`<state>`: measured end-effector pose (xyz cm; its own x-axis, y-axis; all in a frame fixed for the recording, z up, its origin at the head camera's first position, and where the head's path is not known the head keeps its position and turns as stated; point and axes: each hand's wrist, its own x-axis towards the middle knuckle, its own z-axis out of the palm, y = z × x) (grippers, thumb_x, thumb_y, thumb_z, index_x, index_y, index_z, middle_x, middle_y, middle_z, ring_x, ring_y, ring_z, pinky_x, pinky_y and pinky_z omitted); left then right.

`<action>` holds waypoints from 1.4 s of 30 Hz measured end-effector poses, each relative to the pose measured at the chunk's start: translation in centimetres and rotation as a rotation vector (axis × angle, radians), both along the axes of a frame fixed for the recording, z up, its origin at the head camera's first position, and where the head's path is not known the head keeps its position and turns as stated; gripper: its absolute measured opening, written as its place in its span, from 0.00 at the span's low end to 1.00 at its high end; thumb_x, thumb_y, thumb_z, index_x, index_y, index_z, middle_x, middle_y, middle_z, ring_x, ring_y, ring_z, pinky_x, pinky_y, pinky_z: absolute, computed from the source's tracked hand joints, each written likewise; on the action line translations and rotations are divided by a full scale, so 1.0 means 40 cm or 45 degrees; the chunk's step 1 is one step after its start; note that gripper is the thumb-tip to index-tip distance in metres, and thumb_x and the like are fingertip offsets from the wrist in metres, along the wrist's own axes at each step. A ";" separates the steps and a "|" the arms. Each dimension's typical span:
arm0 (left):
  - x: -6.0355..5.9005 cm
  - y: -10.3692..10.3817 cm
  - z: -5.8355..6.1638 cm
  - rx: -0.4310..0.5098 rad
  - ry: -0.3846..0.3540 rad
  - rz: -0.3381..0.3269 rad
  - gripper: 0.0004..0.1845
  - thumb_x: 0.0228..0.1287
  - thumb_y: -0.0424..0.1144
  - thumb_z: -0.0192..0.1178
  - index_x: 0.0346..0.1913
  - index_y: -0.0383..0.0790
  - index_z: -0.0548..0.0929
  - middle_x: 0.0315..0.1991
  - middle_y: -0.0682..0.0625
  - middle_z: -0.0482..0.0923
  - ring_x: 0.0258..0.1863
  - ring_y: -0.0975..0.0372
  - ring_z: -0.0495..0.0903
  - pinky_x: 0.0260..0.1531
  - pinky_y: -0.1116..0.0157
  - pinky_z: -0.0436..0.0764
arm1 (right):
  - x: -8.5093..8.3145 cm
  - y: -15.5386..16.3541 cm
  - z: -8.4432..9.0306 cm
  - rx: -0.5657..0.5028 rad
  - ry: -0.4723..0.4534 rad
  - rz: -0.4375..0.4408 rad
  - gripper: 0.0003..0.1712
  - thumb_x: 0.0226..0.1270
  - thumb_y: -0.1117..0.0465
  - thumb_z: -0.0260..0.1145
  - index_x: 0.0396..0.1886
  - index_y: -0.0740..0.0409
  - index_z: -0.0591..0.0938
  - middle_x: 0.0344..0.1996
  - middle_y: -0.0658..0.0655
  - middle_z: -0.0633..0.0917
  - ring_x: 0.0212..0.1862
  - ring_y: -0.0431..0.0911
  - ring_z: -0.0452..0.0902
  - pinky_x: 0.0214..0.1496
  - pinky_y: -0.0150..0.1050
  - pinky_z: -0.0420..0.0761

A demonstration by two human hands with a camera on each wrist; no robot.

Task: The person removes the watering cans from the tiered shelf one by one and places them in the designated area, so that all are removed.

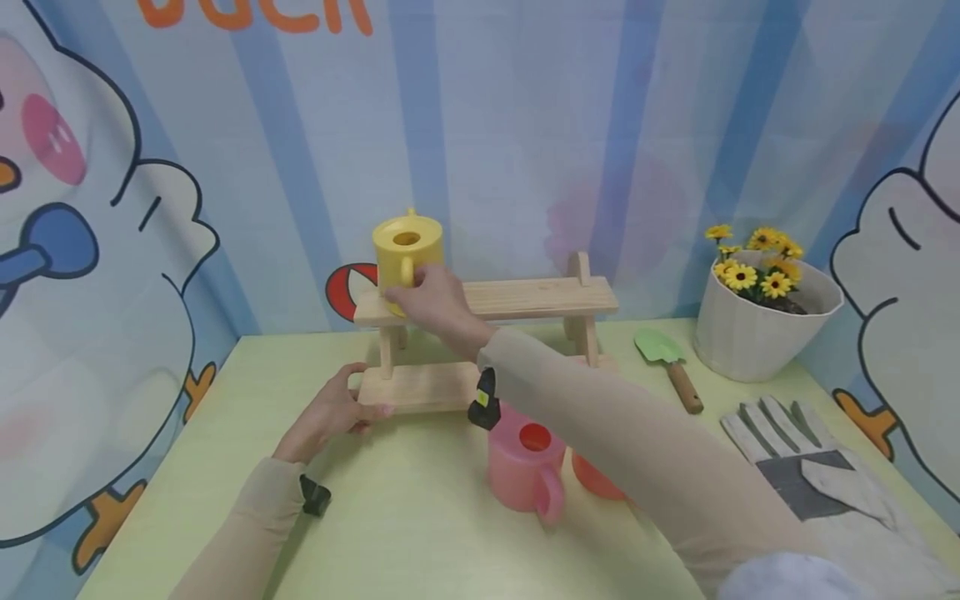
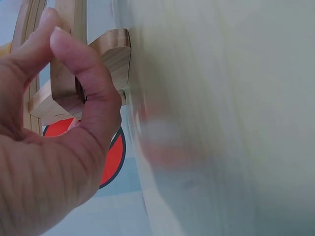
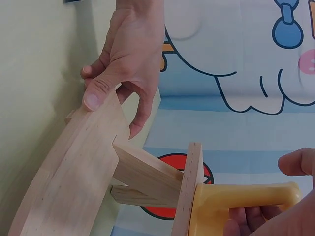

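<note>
green table point(image 1: 420, 517), right hand point(image 1: 435, 302) apparently gripping yellow can point(image 1: 407, 254) (left hand point(image 1: 330, 415) holding shelf point(image 1: 420, 385))

A two-tier shelf point(image 1: 480, 333) stands at the back middle of the table point(image 1: 405, 517). A watering can point(image 1: 407, 254) sits on the left end of its upper board, with the right hand point(image 1: 438, 304) on it. The left hand point(image 1: 333, 412) holds the left end of the lower board. In front of the shelf stands a second watering can point(image 1: 525, 467) (partly behind the right forearm). To the right lie a trowel point(image 1: 667, 367), a flower pot point(image 1: 757, 321) behind it, and gloves point(image 1: 810, 467) nearer the front.
</note>
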<state>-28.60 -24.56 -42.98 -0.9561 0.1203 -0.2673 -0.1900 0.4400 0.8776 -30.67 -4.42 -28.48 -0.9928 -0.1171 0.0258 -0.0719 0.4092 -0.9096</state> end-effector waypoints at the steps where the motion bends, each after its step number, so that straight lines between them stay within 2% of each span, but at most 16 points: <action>1: 0.000 0.000 0.000 0.002 -0.005 0.007 0.57 0.69 0.38 0.77 0.87 0.37 0.47 0.58 0.32 0.82 0.25 0.64 0.79 0.32 0.68 0.82 | -0.001 -0.002 0.000 -0.015 -0.011 -0.001 0.17 0.77 0.55 0.73 0.54 0.63 0.85 0.51 0.59 0.89 0.46 0.47 0.81 0.49 0.43 0.80; 8: -0.001 0.000 0.000 0.008 -0.029 0.011 0.57 0.69 0.38 0.77 0.88 0.39 0.46 0.60 0.33 0.81 0.25 0.65 0.79 0.33 0.69 0.83 | -0.012 -0.008 0.002 -0.098 -0.058 0.008 0.14 0.78 0.56 0.71 0.49 0.64 0.88 0.49 0.58 0.89 0.45 0.47 0.81 0.49 0.43 0.80; 14: -0.002 -0.004 -0.003 0.009 -0.020 0.005 0.58 0.69 0.37 0.77 0.88 0.38 0.45 0.60 0.33 0.81 0.24 0.65 0.78 0.31 0.68 0.83 | -0.022 -0.011 -0.001 -0.223 -0.107 0.034 0.12 0.78 0.60 0.68 0.48 0.66 0.88 0.45 0.55 0.87 0.43 0.46 0.78 0.53 0.47 0.81; 18: -0.002 -0.007 -0.006 0.007 -0.012 0.003 0.58 0.69 0.37 0.76 0.88 0.37 0.44 0.59 0.34 0.82 0.24 0.64 0.78 0.30 0.68 0.83 | -0.027 -0.014 -0.007 -0.275 -0.128 0.055 0.13 0.78 0.61 0.66 0.49 0.68 0.88 0.43 0.53 0.87 0.45 0.47 0.78 0.58 0.48 0.82; 22: 0.000 -0.005 -0.005 0.000 -0.012 0.007 0.57 0.69 0.37 0.77 0.88 0.37 0.45 0.59 0.33 0.82 0.24 0.65 0.78 0.30 0.68 0.83 | -0.033 -0.013 -0.010 -0.340 -0.141 0.075 0.14 0.80 0.62 0.64 0.52 0.68 0.88 0.46 0.57 0.90 0.47 0.47 0.83 0.67 0.50 0.84; 25: 0.000 -0.002 -0.003 -0.012 -0.017 0.012 0.57 0.70 0.38 0.77 0.88 0.38 0.46 0.59 0.34 0.82 0.24 0.64 0.79 0.32 0.68 0.83 | -0.038 -0.012 -0.011 -0.381 -0.148 0.088 0.14 0.82 0.61 0.62 0.52 0.67 0.87 0.44 0.58 0.90 0.44 0.46 0.84 0.71 0.52 0.83; 28: -0.002 0.000 -0.002 -0.027 -0.019 0.001 0.56 0.70 0.40 0.76 0.88 0.39 0.47 0.57 0.36 0.82 0.25 0.64 0.80 0.34 0.67 0.82 | -0.042 -0.012 -0.010 -0.420 -0.155 0.094 0.12 0.83 0.61 0.61 0.49 0.66 0.86 0.37 0.55 0.88 0.39 0.44 0.84 0.72 0.53 0.83; 31: -0.003 0.003 0.000 -0.035 -0.017 -0.010 0.56 0.70 0.40 0.76 0.88 0.39 0.47 0.54 0.38 0.83 0.26 0.64 0.80 0.36 0.67 0.82 | -0.046 -0.012 -0.010 -0.465 -0.156 0.106 0.09 0.83 0.63 0.59 0.45 0.63 0.84 0.30 0.52 0.85 0.34 0.43 0.82 0.68 0.52 0.85; 34: -0.003 0.004 0.001 -0.032 -0.015 -0.010 0.56 0.70 0.40 0.76 0.87 0.39 0.47 0.54 0.38 0.83 0.25 0.64 0.80 0.35 0.67 0.82 | -0.049 -0.011 -0.012 -0.472 -0.150 0.109 0.09 0.83 0.63 0.58 0.39 0.57 0.80 0.26 0.51 0.81 0.30 0.42 0.79 0.55 0.45 0.87; 37: -0.003 0.003 0.002 -0.028 -0.013 -0.013 0.55 0.71 0.39 0.76 0.87 0.38 0.47 0.53 0.39 0.83 0.25 0.64 0.80 0.35 0.67 0.82 | -0.047 -0.011 -0.013 -0.450 -0.129 0.067 0.14 0.83 0.62 0.57 0.31 0.54 0.78 0.23 0.49 0.79 0.27 0.41 0.76 0.44 0.37 0.82; 42: -0.004 0.000 0.000 -0.028 -0.011 -0.016 0.55 0.71 0.39 0.76 0.87 0.39 0.47 0.51 0.40 0.83 0.24 0.64 0.80 0.34 0.67 0.82 | -0.041 -0.015 -0.013 -0.392 -0.089 -0.038 0.20 0.82 0.59 0.57 0.23 0.52 0.76 0.21 0.47 0.77 0.28 0.41 0.74 0.42 0.37 0.79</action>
